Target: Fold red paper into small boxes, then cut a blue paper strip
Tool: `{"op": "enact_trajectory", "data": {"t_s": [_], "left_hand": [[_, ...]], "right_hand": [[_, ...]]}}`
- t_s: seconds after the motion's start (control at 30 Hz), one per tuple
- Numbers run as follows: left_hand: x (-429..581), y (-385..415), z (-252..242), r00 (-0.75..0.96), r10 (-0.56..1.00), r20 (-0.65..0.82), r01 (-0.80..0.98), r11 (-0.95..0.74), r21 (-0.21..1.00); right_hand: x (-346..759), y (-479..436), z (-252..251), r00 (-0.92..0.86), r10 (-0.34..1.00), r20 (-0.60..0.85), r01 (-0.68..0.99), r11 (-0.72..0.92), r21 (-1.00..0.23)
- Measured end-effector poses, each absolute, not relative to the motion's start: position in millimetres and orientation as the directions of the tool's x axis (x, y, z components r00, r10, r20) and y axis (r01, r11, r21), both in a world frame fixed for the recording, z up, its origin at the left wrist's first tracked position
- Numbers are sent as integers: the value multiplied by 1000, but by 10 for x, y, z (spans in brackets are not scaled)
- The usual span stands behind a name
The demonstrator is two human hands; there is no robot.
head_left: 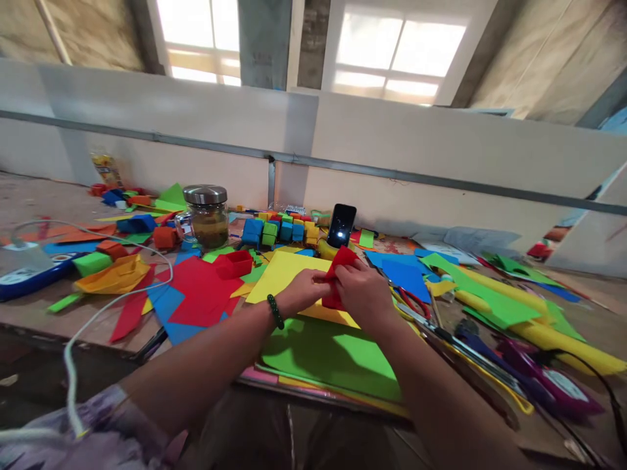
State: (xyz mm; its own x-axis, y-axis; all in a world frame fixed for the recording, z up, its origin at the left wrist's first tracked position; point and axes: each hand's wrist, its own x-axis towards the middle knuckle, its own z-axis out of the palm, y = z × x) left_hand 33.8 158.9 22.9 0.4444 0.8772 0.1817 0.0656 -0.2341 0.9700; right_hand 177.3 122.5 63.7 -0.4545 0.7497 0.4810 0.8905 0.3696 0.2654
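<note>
A folded piece of red paper [339, 277] is held up between both hands, over sheets of yellow paper [281, 269] and green paper [328, 356]. My left hand [308, 290], with a dark bead bracelet at its wrist, pinches the red piece's left side. Pressed against its right side are the closed fingers of my right hand [365, 290]. Parts of the folds are hidden behind the fingers. Left of my hands lie a red cut-out sheet [198, 290] and an open red paper box [234, 264].
A lidded glass mug [208, 219] stands at the back left, beside several small coloured paper cubes [269, 233]. A phone [341, 225] leans upright behind my hands. Scissors [416, 307], a utility knife [470, 356] and a purple power strip [548, 378] lie right. A white cable [105, 301] crosses the left side.
</note>
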Motion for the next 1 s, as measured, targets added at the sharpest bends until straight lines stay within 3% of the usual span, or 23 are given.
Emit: {"op": "enact_trajectory", "data": {"t_s": [0.17, 0.37, 0.5, 0.6, 0.7, 0.77, 0.83, 0.9, 1.0], "left_hand": [[361, 1544, 235, 412, 897, 162, 179, -254, 951], [388, 1570, 172, 362, 929, 74, 192, -152, 970], [334, 1594, 224, 319, 948, 16, 156, -69, 985], [268, 1599, 304, 267, 963, -44, 93, 20, 995], [214, 1611, 378, 231, 966, -114, 6, 115, 993], [191, 1621, 409, 225, 964, -142, -44, 156, 987], [180, 1627, 424, 233, 960, -157, -80, 180, 980], [175, 1624, 428, 253, 953, -166, -103, 197, 975], [175, 1607, 429, 288, 942, -171, -124, 214, 969]], "right_hand": [[1728, 1217, 629, -447, 763, 467, 894, 360, 268], [1647, 1216, 602, -406, 824, 395, 913, 343, 222], [1656, 1229, 590, -476, 771, 422, 878, 443, 180], [1767, 1268, 621, -422, 634, 648, 841, 540, 19], [1948, 1349, 679, -139, 598, 790, 820, 516, -246], [2049, 1400, 709, -35, 720, 693, 769, 462, -441], [2103, 1426, 720, -48, 848, 528, 722, 395, -568], [2107, 1421, 718, -70, 897, 436, 740, 340, -581], [2059, 1377, 714, -81, 905, 418, 802, 308, -511]]}}
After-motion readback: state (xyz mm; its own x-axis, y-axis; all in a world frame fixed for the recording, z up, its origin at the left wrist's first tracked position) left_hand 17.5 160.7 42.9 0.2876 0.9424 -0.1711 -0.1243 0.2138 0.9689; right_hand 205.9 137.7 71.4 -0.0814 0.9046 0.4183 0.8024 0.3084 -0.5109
